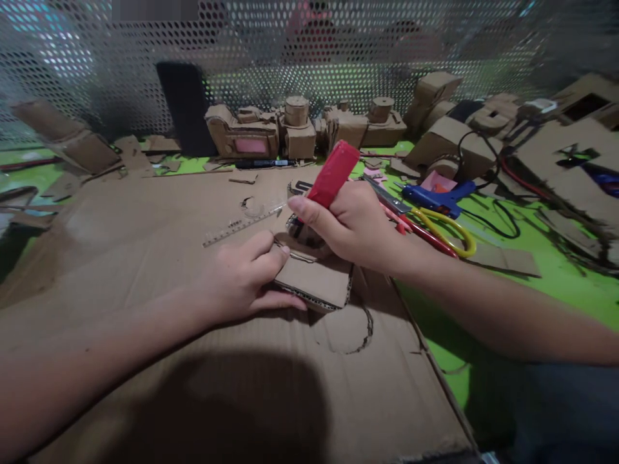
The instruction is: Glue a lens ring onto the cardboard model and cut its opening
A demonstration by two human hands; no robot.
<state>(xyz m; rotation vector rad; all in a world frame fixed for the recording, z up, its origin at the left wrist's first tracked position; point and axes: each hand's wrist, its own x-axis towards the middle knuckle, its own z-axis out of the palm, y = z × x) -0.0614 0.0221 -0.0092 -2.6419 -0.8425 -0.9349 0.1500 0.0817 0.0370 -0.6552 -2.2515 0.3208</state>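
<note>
My left hand (251,270) grips the left side of a small layered cardboard block (316,280), its thumb below and fingers on top. The block lies on a large brown cardboard sheet (159,322). In my right hand (355,225), closed and above the block's far part, is a tool with a flat red handle (334,173). The handle slants up to the right. Its working end is hidden by the hand and a round cardboard part. Just beyond my left hand lies a clear ruler (242,224).
Yellow-handled scissors (467,241) and a blue glue gun (440,196) lie at the right on the green table (512,293). Cardboard camera models (246,138) and a dark phone-like slab (186,109) stand along the perforated metal screen (251,38). A black marker (264,164) lies before them.
</note>
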